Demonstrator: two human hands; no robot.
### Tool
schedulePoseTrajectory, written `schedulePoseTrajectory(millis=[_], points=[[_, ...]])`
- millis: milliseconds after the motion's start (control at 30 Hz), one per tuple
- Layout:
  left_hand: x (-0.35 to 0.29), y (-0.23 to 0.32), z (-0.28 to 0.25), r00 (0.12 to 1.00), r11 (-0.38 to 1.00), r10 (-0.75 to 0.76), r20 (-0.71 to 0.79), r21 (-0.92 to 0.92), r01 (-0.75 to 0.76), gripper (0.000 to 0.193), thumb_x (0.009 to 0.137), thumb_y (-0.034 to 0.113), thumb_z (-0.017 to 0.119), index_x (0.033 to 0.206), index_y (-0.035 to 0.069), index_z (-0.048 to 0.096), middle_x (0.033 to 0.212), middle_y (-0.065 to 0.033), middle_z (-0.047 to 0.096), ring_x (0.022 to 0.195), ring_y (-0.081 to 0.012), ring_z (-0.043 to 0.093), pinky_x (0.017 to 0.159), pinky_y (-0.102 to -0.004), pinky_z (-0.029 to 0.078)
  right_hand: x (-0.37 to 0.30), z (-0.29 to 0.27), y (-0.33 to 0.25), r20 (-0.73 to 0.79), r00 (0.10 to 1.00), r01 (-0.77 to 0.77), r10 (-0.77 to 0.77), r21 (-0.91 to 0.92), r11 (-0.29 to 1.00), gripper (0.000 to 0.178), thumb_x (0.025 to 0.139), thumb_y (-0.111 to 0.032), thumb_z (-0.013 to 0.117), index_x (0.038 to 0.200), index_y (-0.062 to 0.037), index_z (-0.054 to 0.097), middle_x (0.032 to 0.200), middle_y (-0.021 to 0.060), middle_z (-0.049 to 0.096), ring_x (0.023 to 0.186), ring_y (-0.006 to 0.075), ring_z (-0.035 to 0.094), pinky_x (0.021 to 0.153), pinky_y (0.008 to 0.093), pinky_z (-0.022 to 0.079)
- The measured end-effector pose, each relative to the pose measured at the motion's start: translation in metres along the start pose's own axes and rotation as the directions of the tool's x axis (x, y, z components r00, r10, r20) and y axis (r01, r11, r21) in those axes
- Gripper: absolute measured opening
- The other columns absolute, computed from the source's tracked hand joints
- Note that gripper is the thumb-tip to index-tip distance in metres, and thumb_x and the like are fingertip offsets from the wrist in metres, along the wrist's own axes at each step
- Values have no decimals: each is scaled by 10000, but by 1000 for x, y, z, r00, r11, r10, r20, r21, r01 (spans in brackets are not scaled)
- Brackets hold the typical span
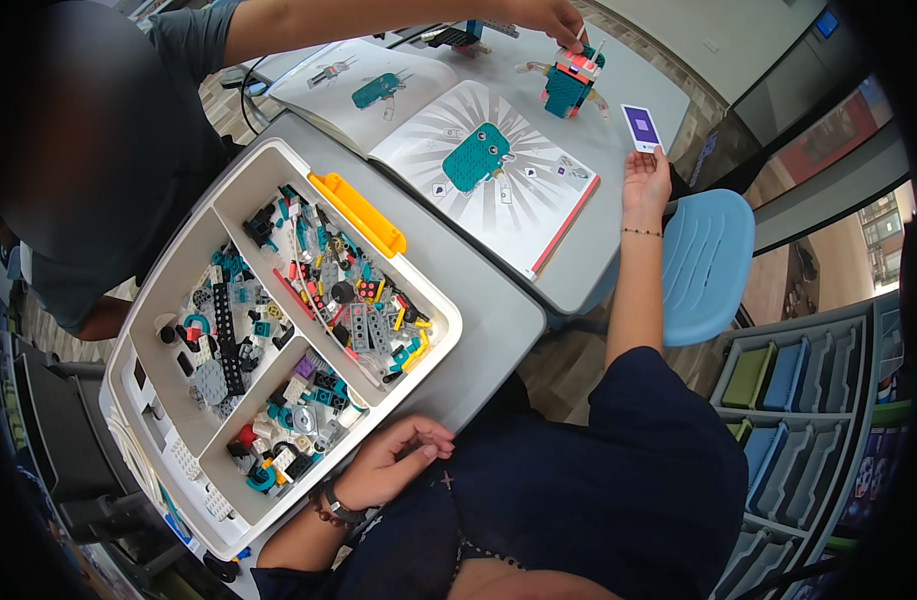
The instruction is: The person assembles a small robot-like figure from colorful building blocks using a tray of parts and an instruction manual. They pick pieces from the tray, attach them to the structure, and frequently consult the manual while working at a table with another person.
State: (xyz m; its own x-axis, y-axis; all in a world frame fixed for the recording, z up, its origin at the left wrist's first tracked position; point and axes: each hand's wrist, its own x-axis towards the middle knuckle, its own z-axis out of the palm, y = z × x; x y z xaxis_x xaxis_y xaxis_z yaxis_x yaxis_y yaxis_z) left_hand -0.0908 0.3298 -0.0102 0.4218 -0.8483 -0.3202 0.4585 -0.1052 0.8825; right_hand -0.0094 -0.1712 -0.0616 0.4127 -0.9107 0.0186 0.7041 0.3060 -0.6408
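My right hand (646, 185) is raised over the table's right edge, palm up. It holds a white card (626, 112) with a purple face by its lower end, between thumb and fingers. My left hand (396, 462) rests beside the near edge of a white sorting tray (440, 318), fingers loosely bent and thumb apart, with nothing visible in it. Sorted in the tray's compartments are many small building bricks (358, 290) in teal, black, grey, red and yellow. Beyond the card, another person's hand (550, 18) grips the top of a teal and coral brick model (566, 90).
An open instruction book (433, 215) lies across the grey tables between the tray and the model. A yellow handle piece (358, 215) sits on the tray's far rim. To the right are a blue chair (706, 265) and a rack of bins (786, 375). Another person sits at the left.
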Motion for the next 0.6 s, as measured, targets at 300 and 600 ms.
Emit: schedulePoseTrajectory(millis=[300, 600], points=[[0, 2, 0, 1000, 1000, -8, 1, -6, 8, 178, 865, 3, 465, 1036, -1, 512, 945, -75, 558, 914, -141, 543, 837, -274, 415, 1, 1, 0, -14, 1000, -1, 2, 13, 1000, 163, 830, -139, 579, 893, 8, 546, 781, 68, 544, 722, 166, 545, 683, 300, 488], [-1, -3, -3, 1000, 1000, 10, 24, 1, -10, 189, 872, 12, 465, 1057, -7, 499, 972, -79, 554, 927, -138, 543, 845, -273, 415, -1, 1, 0, -7, 1000, 2, -2, 2, 1000, 164, 834, -144, 578, 907, 0, 549, 796, 63, 551, 738, 160, 543, 701, 291, 471]])
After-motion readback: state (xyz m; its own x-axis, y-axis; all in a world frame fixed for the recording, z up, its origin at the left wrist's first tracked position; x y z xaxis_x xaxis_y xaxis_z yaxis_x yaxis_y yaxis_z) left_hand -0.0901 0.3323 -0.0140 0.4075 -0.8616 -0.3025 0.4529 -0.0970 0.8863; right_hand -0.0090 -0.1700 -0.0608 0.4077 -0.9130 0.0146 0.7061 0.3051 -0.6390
